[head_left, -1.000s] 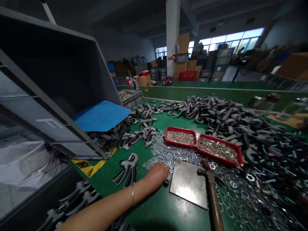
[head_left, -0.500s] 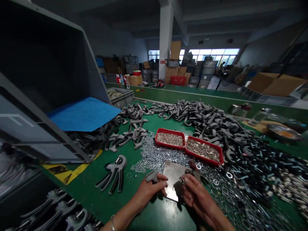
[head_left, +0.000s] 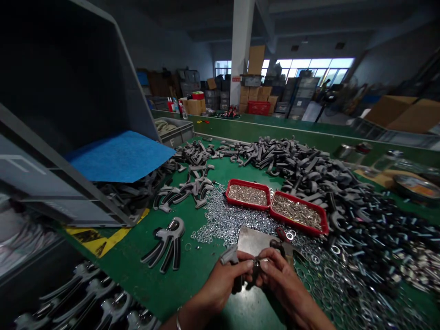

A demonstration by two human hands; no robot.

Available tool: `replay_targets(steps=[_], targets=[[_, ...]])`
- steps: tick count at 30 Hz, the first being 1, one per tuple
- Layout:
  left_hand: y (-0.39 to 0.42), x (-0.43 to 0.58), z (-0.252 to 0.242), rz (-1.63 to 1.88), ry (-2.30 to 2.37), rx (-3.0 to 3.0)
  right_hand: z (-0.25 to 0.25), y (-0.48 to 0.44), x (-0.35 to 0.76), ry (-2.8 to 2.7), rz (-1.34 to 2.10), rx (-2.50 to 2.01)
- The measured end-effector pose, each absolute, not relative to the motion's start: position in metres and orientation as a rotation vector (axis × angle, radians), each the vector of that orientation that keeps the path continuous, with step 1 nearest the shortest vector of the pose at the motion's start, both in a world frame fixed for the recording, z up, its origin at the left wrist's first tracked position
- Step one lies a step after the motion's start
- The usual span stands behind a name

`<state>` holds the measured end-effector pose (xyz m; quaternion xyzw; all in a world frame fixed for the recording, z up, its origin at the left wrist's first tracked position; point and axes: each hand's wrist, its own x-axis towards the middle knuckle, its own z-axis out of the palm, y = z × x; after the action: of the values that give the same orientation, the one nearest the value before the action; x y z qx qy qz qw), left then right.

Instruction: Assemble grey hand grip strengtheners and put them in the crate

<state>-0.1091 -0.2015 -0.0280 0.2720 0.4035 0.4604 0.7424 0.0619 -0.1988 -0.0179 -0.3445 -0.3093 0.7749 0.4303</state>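
My left hand (head_left: pixel 223 282) is closed round a small grey plastic handle piece (head_left: pixel 229 255) whose end sticks up past my fingers. Touching it, my right hand (head_left: pixel 280 277) pinches a small metal ring or washer (head_left: pixel 256 263) against that piece. Both hands hover just above the near edge of a square steel plate (head_left: pixel 250 239) lying on the green table (head_left: pixel 192 279). A hammer head (head_left: pixel 281 246) shows just behind my right fingers.
Two red trays (head_left: pixel 275 206) of small metal parts sit beyond the plate, amid loose washers (head_left: pixel 223 220). A heap of grey handles (head_left: pixel 302 165) covers the far table. A tipped grey crate (head_left: pixel 68 119) with a blue sheet (head_left: pixel 120 156) is at left; assembled grips (head_left: pixel 167 243) lie nearby.
My left hand picked a grey piece off the table by the plate. My right hand came into view and the two hands have closed together over the plate's near edge.
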Motion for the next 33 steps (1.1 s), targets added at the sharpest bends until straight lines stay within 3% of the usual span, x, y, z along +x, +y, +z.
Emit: replay_targets(steps=[6, 13, 20, 33], targets=[[-0.206, -0.102, -0.046, 0.992, 0.876, 0.558, -0.034, -0.199, 0.067, -0.728, 1.994, -0.835], [-0.205, -0.131, -0.023, 0.786, 1.201, 1.391, -0.022, -0.202, 0.096, -0.969, 1.708, -1.151], [-0.192, -0.134, -0.019, 0.801, 0.83, 1.11, 0.006, -0.201, 0.104, -1.276, 1.467, -1.36], [-0.205, -0.097, -0.02, 1.031, 1.253, 1.146, -0.01, -0.224, 0.049, -1.332, 0.982, -1.422]])
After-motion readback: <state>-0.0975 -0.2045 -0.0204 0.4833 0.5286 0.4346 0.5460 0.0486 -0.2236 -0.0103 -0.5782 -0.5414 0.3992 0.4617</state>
